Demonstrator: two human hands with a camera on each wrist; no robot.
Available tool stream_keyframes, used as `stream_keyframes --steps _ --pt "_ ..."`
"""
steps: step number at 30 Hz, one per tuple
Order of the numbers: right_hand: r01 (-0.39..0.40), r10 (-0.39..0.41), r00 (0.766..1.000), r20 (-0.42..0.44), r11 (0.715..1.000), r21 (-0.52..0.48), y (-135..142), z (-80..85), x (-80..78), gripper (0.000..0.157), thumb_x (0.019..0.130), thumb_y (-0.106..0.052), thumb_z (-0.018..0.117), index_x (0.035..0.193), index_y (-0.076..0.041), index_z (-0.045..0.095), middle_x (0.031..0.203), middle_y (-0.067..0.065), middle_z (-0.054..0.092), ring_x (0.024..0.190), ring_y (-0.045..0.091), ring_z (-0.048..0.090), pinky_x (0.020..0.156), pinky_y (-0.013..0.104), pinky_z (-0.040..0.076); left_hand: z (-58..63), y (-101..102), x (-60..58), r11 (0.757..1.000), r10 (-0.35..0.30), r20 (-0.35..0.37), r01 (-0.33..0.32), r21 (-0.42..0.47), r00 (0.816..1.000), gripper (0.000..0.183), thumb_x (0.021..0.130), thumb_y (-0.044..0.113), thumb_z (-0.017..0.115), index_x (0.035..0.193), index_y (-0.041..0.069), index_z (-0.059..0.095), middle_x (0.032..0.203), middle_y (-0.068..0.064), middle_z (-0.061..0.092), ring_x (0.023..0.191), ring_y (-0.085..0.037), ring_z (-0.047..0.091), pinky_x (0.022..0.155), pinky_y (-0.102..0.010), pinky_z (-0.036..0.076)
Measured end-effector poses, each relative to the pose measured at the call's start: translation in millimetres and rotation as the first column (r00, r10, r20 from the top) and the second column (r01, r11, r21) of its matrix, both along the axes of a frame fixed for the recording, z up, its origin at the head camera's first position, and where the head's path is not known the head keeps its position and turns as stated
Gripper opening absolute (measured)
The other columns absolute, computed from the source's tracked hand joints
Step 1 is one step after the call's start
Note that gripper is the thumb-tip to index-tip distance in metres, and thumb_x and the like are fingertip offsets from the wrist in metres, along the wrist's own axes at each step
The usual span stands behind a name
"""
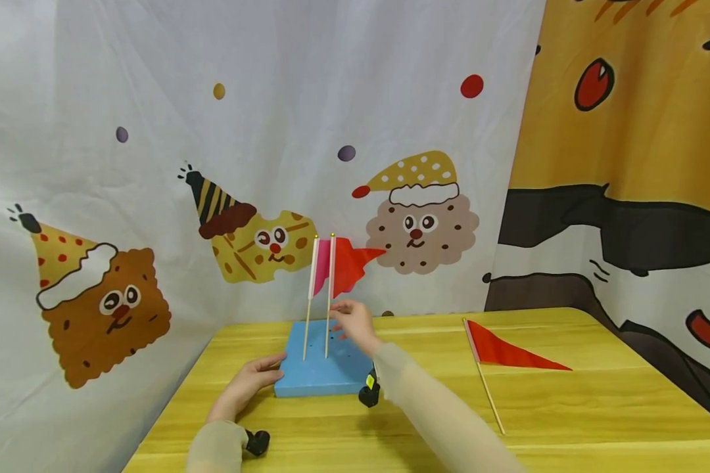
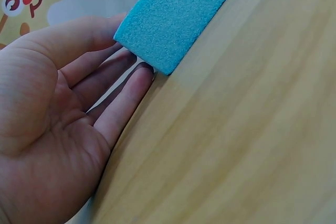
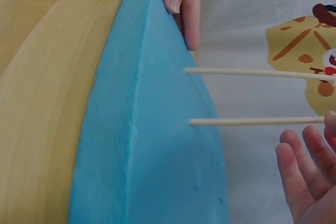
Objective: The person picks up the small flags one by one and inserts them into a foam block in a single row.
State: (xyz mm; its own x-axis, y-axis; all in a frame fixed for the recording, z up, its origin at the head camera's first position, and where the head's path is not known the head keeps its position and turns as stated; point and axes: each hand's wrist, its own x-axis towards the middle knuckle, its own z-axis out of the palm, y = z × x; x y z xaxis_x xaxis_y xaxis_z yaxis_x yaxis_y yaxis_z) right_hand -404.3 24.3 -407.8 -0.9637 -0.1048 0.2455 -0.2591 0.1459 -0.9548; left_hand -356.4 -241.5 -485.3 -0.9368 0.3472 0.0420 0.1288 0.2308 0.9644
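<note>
A blue foam block [image 1: 325, 378] lies on the table with two small flags upright in it. One is a pink flag [image 1: 321, 266] on a thin wooden stick; to its right stands a red flag [image 1: 346, 266]. My right hand [image 1: 355, 325] pinches the red flag's stick [image 3: 252, 121] below the cloth, its other fingers spread loosely. The lower end of that stick meets the block's top. My left hand [image 1: 245, 384] rests at the block's left side, its fairly straight fingers [image 2: 126, 87] touching the edge.
Another red flag [image 1: 509, 348] lies on the right of the wood-patterned table [image 1: 426, 368]. Several small holes mark the block's top. A printed white curtain [image 1: 302, 118] hangs behind the table. Black wrist devices [image 1: 257, 443] are worn near both sleeves.
</note>
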Motion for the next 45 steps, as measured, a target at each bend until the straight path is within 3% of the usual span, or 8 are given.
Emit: stream_keyframes --steps 5,12,18,24,27,36,45 --pt "-0.001 0.000 1.000 -0.008 0.999 -0.032 25 8.3 5.7 0.028 0.083 -0.028 0.063 0.100 -0.006 0.063 0.093 0.011 0.063 0.072 0.032 0.062 0.054 0.041 0.053 1.1 2 -4.1 1.000 -0.002 -0.005 0.002 -0.012 1.000 0.054 0.084 0.021 0.060 0.133 0.009 0.042 0.137 -0.016 0.032 0.125 -0.032 0.029 0.092 -0.037 0.040" --pt "-0.010 0.019 0.998 0.054 0.989 -0.151 70 20.8 19.8 0.029 0.080 -0.027 0.066 0.100 -0.006 0.063 0.099 0.020 0.060 0.077 0.036 0.062 0.063 0.052 0.050 3.5 0 -5.2 1.000 0.021 -0.011 -0.022 -0.023 1.000 0.053 0.084 0.022 0.061 0.132 0.010 0.043 0.137 -0.014 0.034 0.125 -0.031 0.030 0.093 -0.038 0.040" --pt "0.014 -0.008 0.998 0.070 0.995 -0.095 113 32.8 45.6 0.029 0.083 -0.023 0.063 0.104 -0.004 0.060 0.102 0.020 0.058 0.081 0.038 0.060 0.063 0.048 0.051 3.1 -1 -4.2 0.999 0.031 0.017 -0.030 -0.023 0.999 0.053 0.083 0.022 0.062 0.132 0.013 0.044 0.137 -0.013 0.034 0.125 -0.031 0.029 0.093 -0.040 0.038" --pt "0.112 -0.103 0.987 0.123 0.991 -0.068 169 8.5 48.9 0.039 0.075 -0.033 0.070 0.103 -0.007 0.061 0.096 0.015 0.061 0.079 0.035 0.061 0.061 0.042 0.053 4.5 -2 -2.7 1.000 0.018 0.048 -0.017 -0.015 0.999 0.054 0.084 0.024 0.061 0.133 0.012 0.042 0.138 -0.014 0.033 0.125 -0.032 0.028 0.093 -0.041 0.038" --pt "0.137 -0.131 0.981 0.145 0.990 -0.030 198 -4.1 51.0 0.041 0.077 -0.033 0.068 0.106 -0.006 0.059 0.098 0.015 0.060 0.081 0.034 0.061 0.062 0.042 0.053 5.3 -3 -2.4 1.000 0.017 0.037 -0.016 -0.013 0.999 0.054 0.083 0.023 0.061 0.133 0.012 0.042 0.137 -0.015 0.032 0.125 -0.032 0.028 0.094 -0.041 0.038" --pt "0.082 -0.088 0.964 0.251 0.996 0.031 272 -31.9 61.1 0.048 0.081 -0.030 0.064 0.115 0.003 0.053 0.102 0.023 0.057 0.082 0.034 0.061 0.066 0.043 0.052 2.4 -5 0.0 0.999 0.025 0.033 -0.024 -0.034 0.999 0.054 0.083 0.025 0.061 0.133 0.011 0.042 0.137 -0.017 0.033 0.124 -0.034 0.029 0.094 -0.042 0.037" --pt "0.021 -0.028 0.945 0.325 0.999 0.025 308 -48.7 77.3 0.053 0.084 -0.025 0.060 0.120 0.011 0.045 0.100 0.019 0.061 0.077 0.027 0.061 0.063 0.039 0.053 -0.3 1 -1.8 0.999 0.012 0.028 -0.011 -0.036 1.000 0.054 0.084 0.024 0.061 0.133 0.010 0.042 0.136 -0.017 0.033 0.124 -0.034 0.030 0.094 -0.041 0.037"
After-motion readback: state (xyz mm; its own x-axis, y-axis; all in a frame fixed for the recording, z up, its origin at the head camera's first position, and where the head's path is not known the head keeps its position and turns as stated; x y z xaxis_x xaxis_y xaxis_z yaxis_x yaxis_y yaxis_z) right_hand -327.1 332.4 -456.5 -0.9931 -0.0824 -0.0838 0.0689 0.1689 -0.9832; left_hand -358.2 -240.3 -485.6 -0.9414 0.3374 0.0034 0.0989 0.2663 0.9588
